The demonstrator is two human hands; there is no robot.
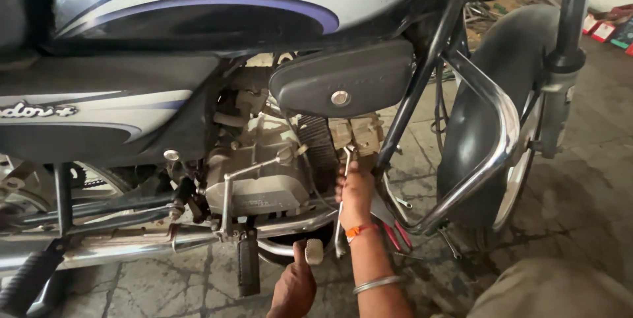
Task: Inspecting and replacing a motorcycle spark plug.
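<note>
- The right hand (pixel 356 192), at the lower centre of the frame, reaches up into the engine bay with its grip clamped on a slim metal spanner (pixel 343 189). The tool runs nearly upright through the fist, and its upper end sits against the cylinder head (pixel 356 134).
- Holding the spanner upright looks like the only way to thread it through the narrow gap between the engine fins and the black frame tube (pixel 422 87).
- The spanner is thin, bright and silvery. Its lower end shows below the wrist, close to the exhaust pipe (pixel 198 239), but the working end is too small to read.
- The left hand (pixel 293 288), at the bottom centre, has its grip together around the stem of the brake pedal (pixel 314 251), thumb up beside the pale square pad. In my judgement this steadies the body more than it works the pedal.
- An orange thread and a metal bangle (pixel 377 284) circle the right forearm.
- The engine (pixel 260 173) is dusty grey with oily stains, and the kick lever (pixel 231 192) crosses in front of it.
- A chrome crash guard (pixel 498 133) curves past the front wheel's black mudguard (pixel 501 80) at right.
- Red-handled pliers (pixel 395 233) lie low behind the wrist, above the cracked stone floor (pixel 165 285).
</note>
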